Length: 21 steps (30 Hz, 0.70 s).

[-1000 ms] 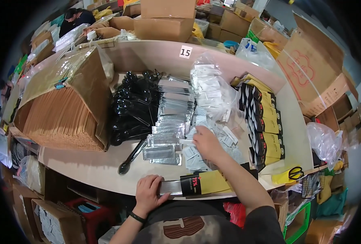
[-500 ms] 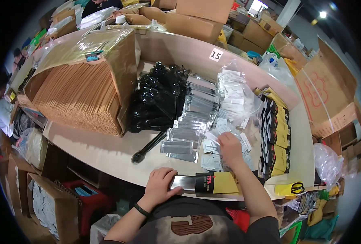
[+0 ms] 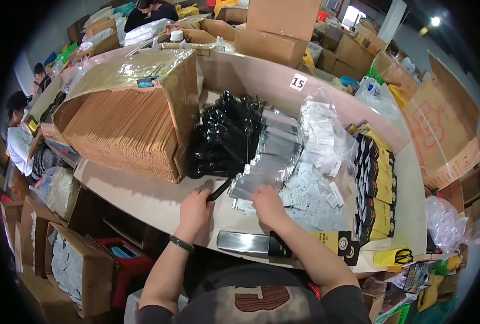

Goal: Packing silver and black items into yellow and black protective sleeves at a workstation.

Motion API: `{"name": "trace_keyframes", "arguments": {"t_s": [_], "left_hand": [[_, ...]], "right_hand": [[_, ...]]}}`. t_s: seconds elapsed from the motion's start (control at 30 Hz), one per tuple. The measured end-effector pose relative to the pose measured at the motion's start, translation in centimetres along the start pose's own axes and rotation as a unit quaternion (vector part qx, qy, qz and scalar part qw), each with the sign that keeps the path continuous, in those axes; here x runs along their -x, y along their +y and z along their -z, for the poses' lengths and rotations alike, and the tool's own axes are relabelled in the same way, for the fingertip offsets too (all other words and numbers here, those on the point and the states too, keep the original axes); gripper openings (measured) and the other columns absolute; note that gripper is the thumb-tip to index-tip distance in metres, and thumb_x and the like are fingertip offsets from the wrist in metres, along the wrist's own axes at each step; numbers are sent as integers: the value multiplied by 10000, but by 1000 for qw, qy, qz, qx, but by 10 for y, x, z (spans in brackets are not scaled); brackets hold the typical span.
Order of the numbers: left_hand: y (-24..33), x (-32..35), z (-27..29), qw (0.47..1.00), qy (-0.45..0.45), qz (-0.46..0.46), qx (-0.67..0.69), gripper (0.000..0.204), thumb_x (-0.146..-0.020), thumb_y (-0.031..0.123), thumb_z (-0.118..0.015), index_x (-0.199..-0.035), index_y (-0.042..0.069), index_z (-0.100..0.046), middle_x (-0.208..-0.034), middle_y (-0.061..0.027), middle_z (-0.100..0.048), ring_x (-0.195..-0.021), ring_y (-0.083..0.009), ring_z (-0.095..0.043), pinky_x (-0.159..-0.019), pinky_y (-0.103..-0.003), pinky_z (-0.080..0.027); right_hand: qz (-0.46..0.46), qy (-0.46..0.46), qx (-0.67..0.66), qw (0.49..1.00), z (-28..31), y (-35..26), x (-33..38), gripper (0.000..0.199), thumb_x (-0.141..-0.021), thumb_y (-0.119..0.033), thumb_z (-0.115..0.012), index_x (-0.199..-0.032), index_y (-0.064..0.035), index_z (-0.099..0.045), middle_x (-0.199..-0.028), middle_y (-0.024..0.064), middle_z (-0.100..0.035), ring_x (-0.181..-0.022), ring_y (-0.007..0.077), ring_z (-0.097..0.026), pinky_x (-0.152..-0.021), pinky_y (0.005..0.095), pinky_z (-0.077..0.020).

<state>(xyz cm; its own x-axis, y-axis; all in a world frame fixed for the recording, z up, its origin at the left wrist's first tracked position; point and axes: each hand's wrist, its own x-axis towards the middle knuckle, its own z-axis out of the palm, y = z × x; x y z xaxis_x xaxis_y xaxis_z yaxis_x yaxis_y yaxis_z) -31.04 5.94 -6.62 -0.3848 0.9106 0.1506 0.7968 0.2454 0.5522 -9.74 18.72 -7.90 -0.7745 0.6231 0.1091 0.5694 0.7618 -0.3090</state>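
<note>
My left hand (image 3: 195, 209) is closed round the near end of a long black spoon (image 3: 220, 190), whose handle points toward the pile of glossy black spoons (image 3: 223, 132). My right hand (image 3: 269, 205) has its fingers curled and pinched at the near end of a row of clear, silvery flat packets (image 3: 275, 146); its fingertips are partly hidden. Below my hands, at the table's front edge, lies a silver flat pack (image 3: 243, 243) partly in a black and yellow sleeve (image 3: 331, 238). Small white printed sachets (image 3: 315, 202) are spread right of my right hand.
A carton (image 3: 180, 102) full of thin wooden sticks (image 3: 121, 132) stands at the left. More sachets fill a clear bag (image 3: 323, 127) at the back. Black and yellow packages (image 3: 377, 189) line the right side, with black-handled scissors (image 3: 403, 256) near the corner. People sit beyond the table.
My left hand has let go of the silver pack and taken hold of the lone black spoon. My right hand has moved left from the white sachets to the clear packets.
</note>
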Motion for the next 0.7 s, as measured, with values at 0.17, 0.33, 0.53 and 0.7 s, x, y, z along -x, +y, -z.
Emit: {"name": "trace_keyframes", "arguments": {"t_s": [0.17, 0.33, 0.53, 0.7], "left_hand": [[-3, 4, 10, 998, 50, 43, 13, 202, -826, 125, -682, -1021, 72, -687, -934, -156, -667, -918, -365, -642, -794, -434, -517], [-5, 10, 12, 989, 139, 16, 42, 147, -875, 107, -645, -1018, 82, -663, -933, -132, -665, -880, -359, -640, -742, -429, -516], [0, 33, 9, 990, 134, -19, 44, 132, -892, 76, -648, -1020, 60, -673, -901, -145, -660, -811, -326, -650, -715, -381, -520], [13, 71, 12, 985, 110, 11, 134, 122, -935, 97, -626, -1013, 12, -668, -851, -136, -631, -741, -270, -614, -707, -333, -498]], "right_hand": [[-3, 51, -43, 998, 7, -2, 4, 74, -786, -100, -710, -827, -42, -690, -1003, 148, -564, -985, 370, -543, -852, 438, -467], [-41, 46, -34, 998, 3, -3, 2, 83, -770, -108, -735, -806, -48, -690, -1017, 150, -568, -946, 367, -568, -845, 451, -475], [-62, 58, -7, 996, 17, -11, 2, 66, -797, -86, -710, -823, -35, -677, -964, 138, -580, -950, 356, -578, -825, 441, -485], [2, 91, -149, 985, 49, -19, 23, 139, -826, -53, -682, -959, -27, -651, -970, 143, -586, -884, 329, -613, -758, 414, -502]]}}
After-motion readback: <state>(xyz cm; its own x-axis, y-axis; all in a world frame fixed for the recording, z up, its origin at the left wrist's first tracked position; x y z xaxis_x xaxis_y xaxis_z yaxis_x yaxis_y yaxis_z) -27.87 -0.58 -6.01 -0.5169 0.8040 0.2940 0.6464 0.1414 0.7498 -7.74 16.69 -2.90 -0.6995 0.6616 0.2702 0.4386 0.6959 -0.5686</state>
